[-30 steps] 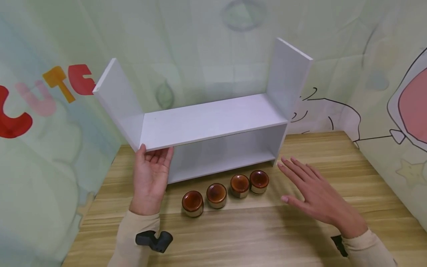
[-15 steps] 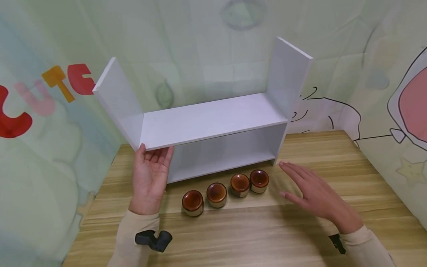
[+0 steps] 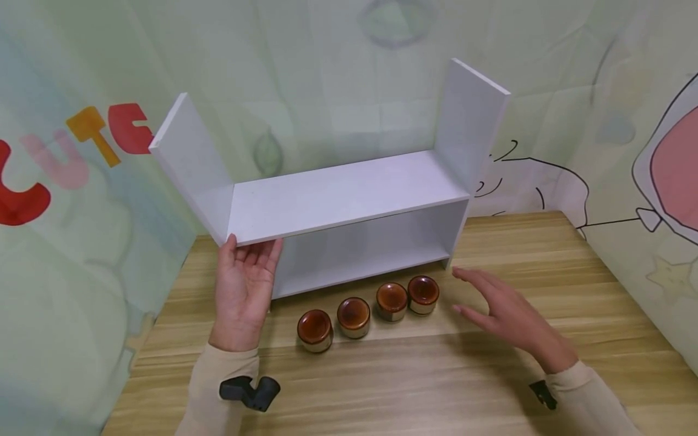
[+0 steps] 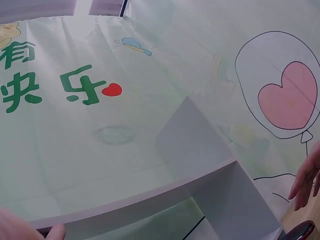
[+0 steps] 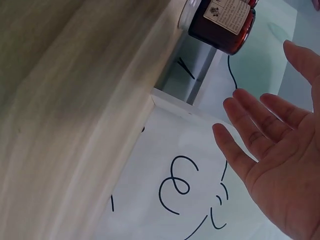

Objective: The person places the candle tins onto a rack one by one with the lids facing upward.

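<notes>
A white two-tier shelf (image 3: 349,197) stands on the table, with an upright panel at each end of its upper board. My left hand (image 3: 245,297) grips the front left corner of that board, thumb at the edge and fingers underneath. Several amber glass jars (image 3: 314,327) stand in an uneven row before the shelf. In the right wrist view, one jar (image 5: 222,22) shows a printed label and a pale rim end towards the table. My right hand (image 3: 509,312) holds nothing and hovers right of the rightmost jar (image 3: 423,292), fingers extended and thumb apart.
The wood-grain table (image 3: 392,387) reaches towards me. A printed fabric backdrop (image 3: 327,79) hangs close behind the shelf and along both sides. The shelf's right upright panel (image 3: 473,121) rises high at the back.
My right hand has moved slightly left and turned more side-on, nearing the rightmost jar. The left hand keeps its grip on the shelf; the jars have not moved.
</notes>
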The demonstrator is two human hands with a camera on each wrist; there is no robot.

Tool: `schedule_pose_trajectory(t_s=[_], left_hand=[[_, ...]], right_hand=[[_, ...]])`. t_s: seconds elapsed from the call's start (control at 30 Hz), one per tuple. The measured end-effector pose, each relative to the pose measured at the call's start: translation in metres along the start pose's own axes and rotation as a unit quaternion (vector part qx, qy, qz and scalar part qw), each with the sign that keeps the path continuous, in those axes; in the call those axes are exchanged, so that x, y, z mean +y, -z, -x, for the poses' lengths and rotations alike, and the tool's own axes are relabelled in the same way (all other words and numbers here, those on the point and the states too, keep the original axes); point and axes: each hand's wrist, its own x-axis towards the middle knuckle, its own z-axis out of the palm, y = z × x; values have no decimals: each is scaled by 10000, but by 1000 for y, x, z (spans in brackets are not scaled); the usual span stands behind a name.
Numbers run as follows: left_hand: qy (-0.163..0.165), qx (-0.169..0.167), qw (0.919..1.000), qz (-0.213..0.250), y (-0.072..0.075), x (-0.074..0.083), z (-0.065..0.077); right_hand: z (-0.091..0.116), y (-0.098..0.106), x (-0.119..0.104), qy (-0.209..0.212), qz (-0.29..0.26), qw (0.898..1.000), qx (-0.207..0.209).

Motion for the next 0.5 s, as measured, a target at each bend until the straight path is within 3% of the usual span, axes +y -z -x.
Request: schedule_pose_trajectory(t_s=[0.5], left_hand=[[-24, -53, 10000, -6, 1, -1, 1]], right_hand=[[0, -9, 6, -160, -211, 9996, -110]])
